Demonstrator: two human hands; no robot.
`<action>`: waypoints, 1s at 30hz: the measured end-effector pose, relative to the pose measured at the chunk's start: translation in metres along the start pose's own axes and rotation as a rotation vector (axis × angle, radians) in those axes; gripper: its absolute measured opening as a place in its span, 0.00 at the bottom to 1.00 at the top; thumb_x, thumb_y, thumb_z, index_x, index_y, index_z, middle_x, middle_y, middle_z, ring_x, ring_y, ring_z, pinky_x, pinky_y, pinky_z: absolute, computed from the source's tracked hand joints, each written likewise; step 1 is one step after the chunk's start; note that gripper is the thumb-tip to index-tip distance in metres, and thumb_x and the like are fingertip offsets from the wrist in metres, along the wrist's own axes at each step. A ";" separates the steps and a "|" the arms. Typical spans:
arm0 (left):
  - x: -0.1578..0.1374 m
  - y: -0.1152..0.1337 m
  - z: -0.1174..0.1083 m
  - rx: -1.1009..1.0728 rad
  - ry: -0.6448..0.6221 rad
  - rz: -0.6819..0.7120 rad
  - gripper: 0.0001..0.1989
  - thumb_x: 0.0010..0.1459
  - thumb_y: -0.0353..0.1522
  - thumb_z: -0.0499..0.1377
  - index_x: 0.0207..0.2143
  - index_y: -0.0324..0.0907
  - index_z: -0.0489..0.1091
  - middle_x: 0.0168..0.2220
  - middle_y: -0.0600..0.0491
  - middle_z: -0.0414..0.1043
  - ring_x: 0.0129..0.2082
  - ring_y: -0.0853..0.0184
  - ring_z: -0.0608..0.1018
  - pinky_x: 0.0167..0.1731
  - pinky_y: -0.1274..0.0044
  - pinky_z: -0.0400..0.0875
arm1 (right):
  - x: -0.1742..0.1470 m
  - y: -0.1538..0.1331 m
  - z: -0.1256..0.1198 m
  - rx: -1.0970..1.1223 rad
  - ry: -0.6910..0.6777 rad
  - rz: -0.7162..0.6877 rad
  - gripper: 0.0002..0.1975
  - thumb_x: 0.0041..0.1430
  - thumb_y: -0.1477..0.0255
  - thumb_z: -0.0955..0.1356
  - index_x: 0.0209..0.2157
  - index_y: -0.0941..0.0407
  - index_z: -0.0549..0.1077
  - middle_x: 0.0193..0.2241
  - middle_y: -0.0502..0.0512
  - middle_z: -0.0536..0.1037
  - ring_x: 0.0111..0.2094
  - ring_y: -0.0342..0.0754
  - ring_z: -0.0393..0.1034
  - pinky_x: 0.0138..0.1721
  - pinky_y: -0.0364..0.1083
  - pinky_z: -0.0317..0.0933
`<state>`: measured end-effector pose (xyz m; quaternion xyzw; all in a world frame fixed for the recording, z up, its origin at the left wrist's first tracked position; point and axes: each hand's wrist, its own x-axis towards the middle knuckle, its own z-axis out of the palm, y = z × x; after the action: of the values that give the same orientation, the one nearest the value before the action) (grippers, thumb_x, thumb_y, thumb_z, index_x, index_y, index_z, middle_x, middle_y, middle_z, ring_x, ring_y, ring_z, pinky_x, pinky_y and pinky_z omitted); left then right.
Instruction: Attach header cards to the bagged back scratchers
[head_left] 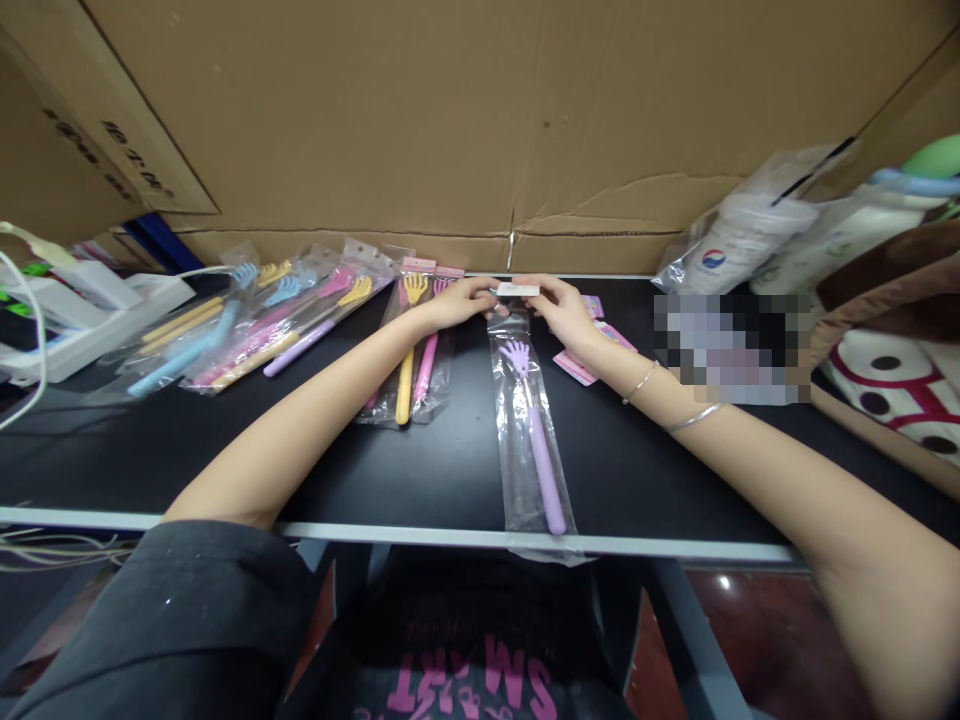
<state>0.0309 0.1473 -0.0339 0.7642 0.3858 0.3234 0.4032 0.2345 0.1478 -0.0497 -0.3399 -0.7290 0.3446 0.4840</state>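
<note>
Our left hand (pixel 466 302) and right hand (pixel 562 308) pinch opposite ends of a white card (pixel 519 289) atop a clear bag (pixel 517 480). Inside, 1 purple back scratcher (pixel 544 460) lies over the worktop (pixel 637 480), pointing towards us, the bag's bottom overhanging the near edge.

Bagged scratchers (pixel 544 465) and cardboard (pixel 450 120) suggest a packing workspace.

Black tabletop (pixel 360 480), bagged back scratchers (pixel 544 470), pink cards (pixel 574 366)
</note>
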 end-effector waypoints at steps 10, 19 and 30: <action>0.002 0.000 0.001 0.006 0.044 -0.006 0.13 0.61 0.26 0.55 0.48 0.33 0.71 0.36 0.49 0.79 0.38 0.67 0.77 0.46 0.74 0.67 | -0.001 0.002 0.002 0.015 -0.028 0.036 0.15 0.55 0.66 0.70 0.45 0.53 0.74 0.48 0.56 0.78 0.50 0.53 0.72 0.57 0.58 0.63; -0.004 0.011 0.004 -0.033 0.071 -0.084 0.15 0.62 0.25 0.54 0.51 0.36 0.68 0.31 0.55 0.77 0.33 0.72 0.75 0.42 0.79 0.68 | 0.001 0.007 -0.001 -0.058 0.024 -0.003 0.14 0.52 0.76 0.67 0.42 0.52 0.72 0.45 0.54 0.78 0.44 0.51 0.73 0.54 0.57 0.65; -0.003 0.008 0.005 -0.045 0.074 -0.033 0.13 0.63 0.30 0.56 0.50 0.37 0.68 0.31 0.54 0.75 0.33 0.71 0.75 0.40 0.79 0.67 | -0.003 -0.005 -0.002 -0.103 0.035 -0.025 0.13 0.52 0.74 0.67 0.42 0.52 0.71 0.47 0.55 0.77 0.45 0.52 0.71 0.50 0.55 0.67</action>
<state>0.0363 0.1404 -0.0302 0.7362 0.4056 0.3531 0.4109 0.2361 0.1432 -0.0464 -0.3613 -0.7413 0.2948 0.4827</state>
